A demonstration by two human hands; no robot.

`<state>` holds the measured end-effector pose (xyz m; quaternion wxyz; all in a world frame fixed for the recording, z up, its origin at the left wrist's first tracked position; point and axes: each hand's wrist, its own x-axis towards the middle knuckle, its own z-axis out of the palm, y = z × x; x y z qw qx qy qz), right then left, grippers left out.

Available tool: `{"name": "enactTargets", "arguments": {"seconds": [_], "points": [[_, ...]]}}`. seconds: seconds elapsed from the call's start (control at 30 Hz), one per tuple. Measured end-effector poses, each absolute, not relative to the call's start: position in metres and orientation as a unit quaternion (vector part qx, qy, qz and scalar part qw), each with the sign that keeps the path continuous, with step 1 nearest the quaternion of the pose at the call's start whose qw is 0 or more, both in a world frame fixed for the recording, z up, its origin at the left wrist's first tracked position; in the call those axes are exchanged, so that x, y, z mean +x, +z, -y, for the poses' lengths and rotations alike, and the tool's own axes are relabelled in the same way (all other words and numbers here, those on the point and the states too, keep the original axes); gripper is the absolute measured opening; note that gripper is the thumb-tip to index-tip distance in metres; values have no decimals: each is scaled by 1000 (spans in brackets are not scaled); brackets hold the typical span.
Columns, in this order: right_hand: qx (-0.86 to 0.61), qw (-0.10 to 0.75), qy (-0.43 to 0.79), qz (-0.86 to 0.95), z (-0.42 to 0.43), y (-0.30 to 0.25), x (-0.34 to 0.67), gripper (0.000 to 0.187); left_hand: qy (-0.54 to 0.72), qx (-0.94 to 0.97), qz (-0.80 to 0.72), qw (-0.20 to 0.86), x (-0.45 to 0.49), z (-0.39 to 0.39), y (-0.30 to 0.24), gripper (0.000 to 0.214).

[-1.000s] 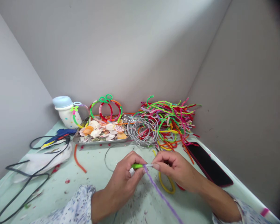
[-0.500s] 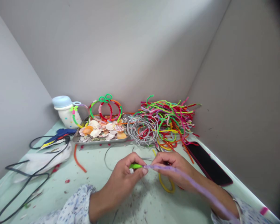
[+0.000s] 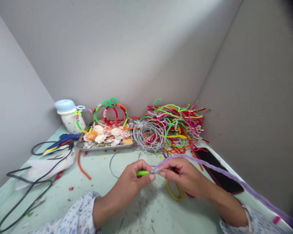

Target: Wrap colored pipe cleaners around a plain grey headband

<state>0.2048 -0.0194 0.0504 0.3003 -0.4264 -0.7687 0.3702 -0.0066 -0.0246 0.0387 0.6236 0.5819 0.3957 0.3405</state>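
Note:
My left hand (image 3: 139, 177) pinches a bright green pipe cleaner (image 3: 143, 173) and the end of a purple pipe cleaner (image 3: 207, 164) where the two meet. Close by on the right, my right hand (image 3: 178, 172) is closed, thumb against forefinger, on what looks like a thin grey wire. From between the hands the purple strand arches over my right hand and runs off to the lower right. Below my right palm hangs a yellow pipe cleaner loop (image 3: 174, 191), with a bit of red beside it. My right fingers hide part of the work.
Behind lie a metal tray (image 3: 104, 148) of seashells, pipe cleaner rings (image 3: 109, 112), a grey wire coil (image 3: 148, 136) and a heap of coloured pipe cleaners (image 3: 180, 123). A phone (image 3: 222, 175) lies right; a bottle (image 3: 72, 120) and black cable (image 3: 26, 182) are left.
The purple strand has swung from in front of my right hand and wrist up and over behind them. My right fingers have shifted slightly; my left hand keeps its pinch.

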Motion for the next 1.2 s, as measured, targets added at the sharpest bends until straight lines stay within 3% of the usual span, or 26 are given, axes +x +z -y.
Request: {"name": "enactTargets", "arguments": {"seconds": [0.57,0.93,1.2], "points": [[-423,305,390,759,20,54,201,20,343,563,-423,622,-7,25,40,20],[-383,306,323,809,21,55,199,18,352,535,-435,633,-4,23,35,13],[-392,299,323,808,21,57,199,17,345,554,-431,623,-5,23,36,22]]}}
